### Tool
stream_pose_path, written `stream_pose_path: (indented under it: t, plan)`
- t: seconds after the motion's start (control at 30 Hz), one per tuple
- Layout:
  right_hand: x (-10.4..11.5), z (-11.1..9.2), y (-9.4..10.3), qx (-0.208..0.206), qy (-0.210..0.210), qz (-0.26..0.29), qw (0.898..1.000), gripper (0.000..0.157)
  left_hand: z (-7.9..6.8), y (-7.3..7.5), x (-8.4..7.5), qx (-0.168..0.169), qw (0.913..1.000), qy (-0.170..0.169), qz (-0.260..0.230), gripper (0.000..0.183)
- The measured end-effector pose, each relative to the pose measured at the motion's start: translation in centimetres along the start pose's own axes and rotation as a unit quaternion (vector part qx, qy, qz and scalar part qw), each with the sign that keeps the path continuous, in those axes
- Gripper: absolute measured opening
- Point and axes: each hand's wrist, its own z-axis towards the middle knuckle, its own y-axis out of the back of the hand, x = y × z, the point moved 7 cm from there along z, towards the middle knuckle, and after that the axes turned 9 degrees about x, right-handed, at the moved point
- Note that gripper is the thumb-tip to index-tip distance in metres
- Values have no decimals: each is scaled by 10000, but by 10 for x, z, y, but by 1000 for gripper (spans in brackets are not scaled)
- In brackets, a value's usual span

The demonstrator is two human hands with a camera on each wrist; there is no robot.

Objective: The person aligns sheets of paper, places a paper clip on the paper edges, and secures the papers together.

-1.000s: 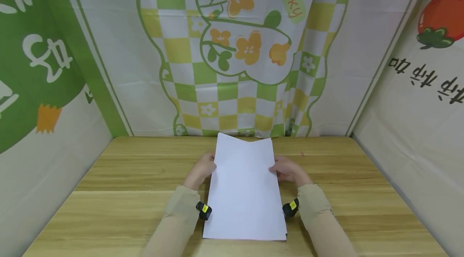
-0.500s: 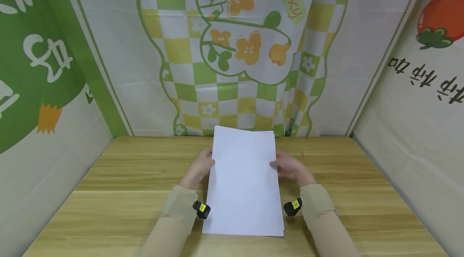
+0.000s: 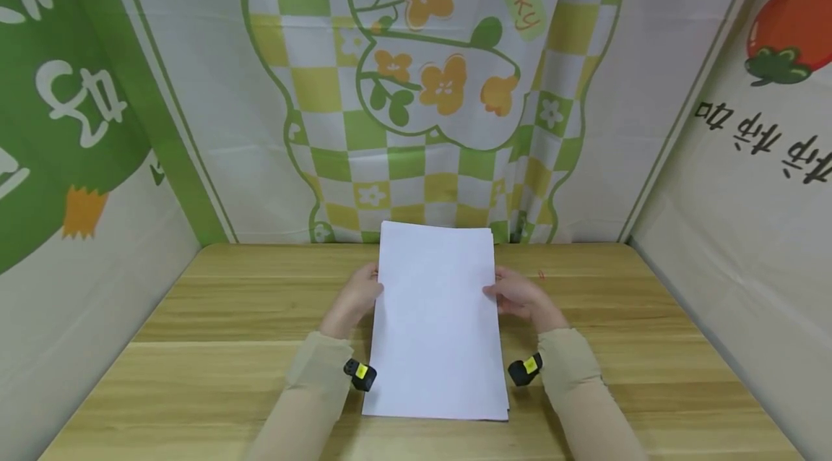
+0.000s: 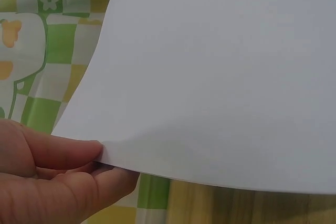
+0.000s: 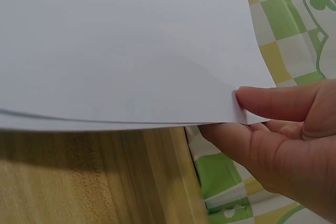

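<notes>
A stack of white paper sheets (image 3: 437, 331) is held over the middle of the table, its far end raised against the curtain in the head view. My left hand (image 3: 354, 298) pinches the left edge, thumb on top and fingers curled beneath, as the left wrist view shows with the paper (image 4: 210, 77) spreading away from the thumb. On the opposite edge my right hand (image 3: 522, 298) pinches the sheets the same way. In the right wrist view the sheet edges (image 5: 105, 124) lie slightly apart, and the right thumb (image 5: 273, 102) presses near a corner.
The wooden table (image 3: 214, 352) extends to both sides of the paper. A green and yellow checked curtain (image 3: 403, 165) hangs right behind its far edge. Printed cloth walls (image 3: 734, 230) close in the left and right sides. A small red mark (image 3: 542, 274) lies at the back right.
Both hands have lifted the paper's far end slightly higher and further up the view. Its top edge, dipped in the middle one second ago, is now nearly straight.
</notes>
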Motion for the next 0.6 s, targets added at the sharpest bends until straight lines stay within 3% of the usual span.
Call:
stream_pose_path:
  t: [0.33, 0.6]
  plan:
    - [3, -2, 0, -120, -20, -23, 9999, 59, 3, 3, -1, -101, 9998, -169, -68, 50]
    - [7, -6, 0, -456, 140, -142, 9988, 54, 0, 2, -3, 93, 9988, -242, -404, 49]
